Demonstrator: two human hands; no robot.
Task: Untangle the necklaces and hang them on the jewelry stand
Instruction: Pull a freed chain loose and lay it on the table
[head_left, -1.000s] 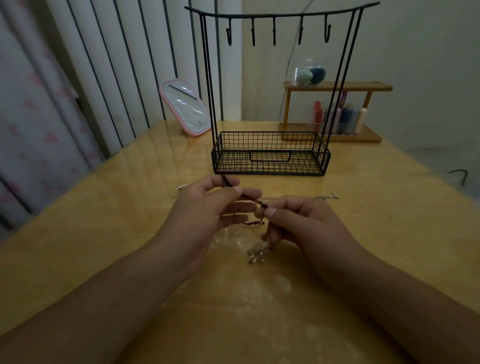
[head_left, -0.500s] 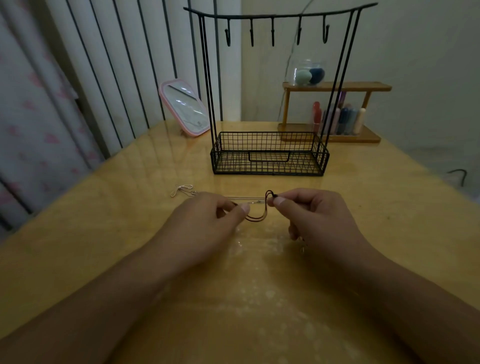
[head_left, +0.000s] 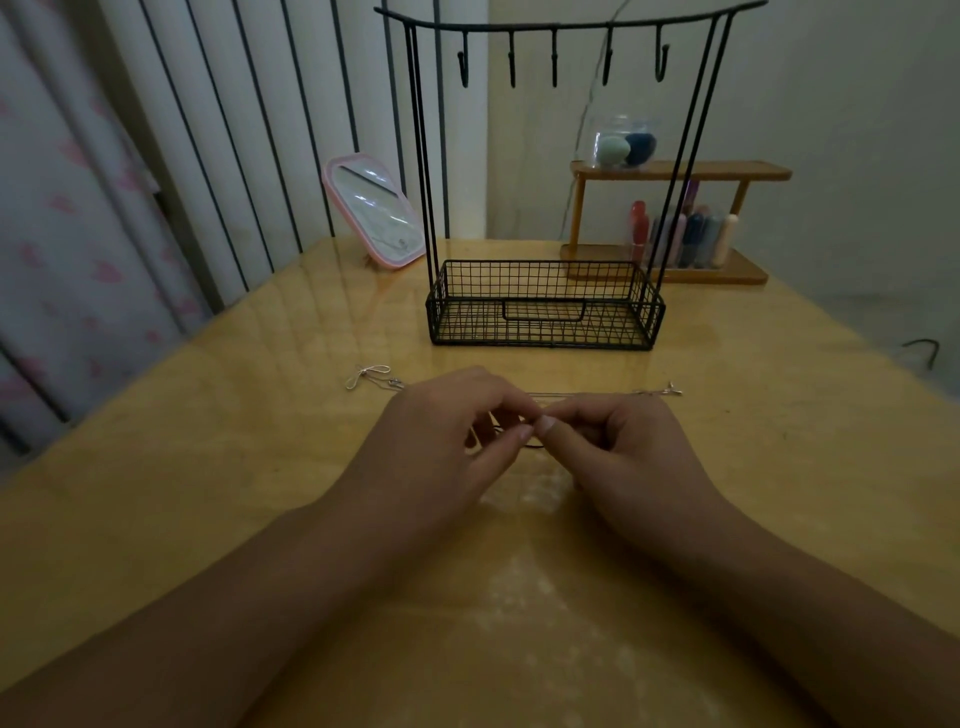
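Pinching the dark cord necklace (head_left: 535, 444) between both thumbs, my left hand (head_left: 447, 431) and right hand (head_left: 618, 441) meet fingertip to fingertip; the silver necklace (head_left: 582, 396) runs crosswise just beyond them, the jewelry stand (head_left: 545, 306) farther ahead, equally near both.

Left hand (head_left: 447, 431) and right hand (head_left: 618, 441) pinch a thin dark cord necklace (head_left: 535, 445) together before a black wire jewelry stand (head_left: 545, 306) on a glossy wooden table (head_left: 208, 467).
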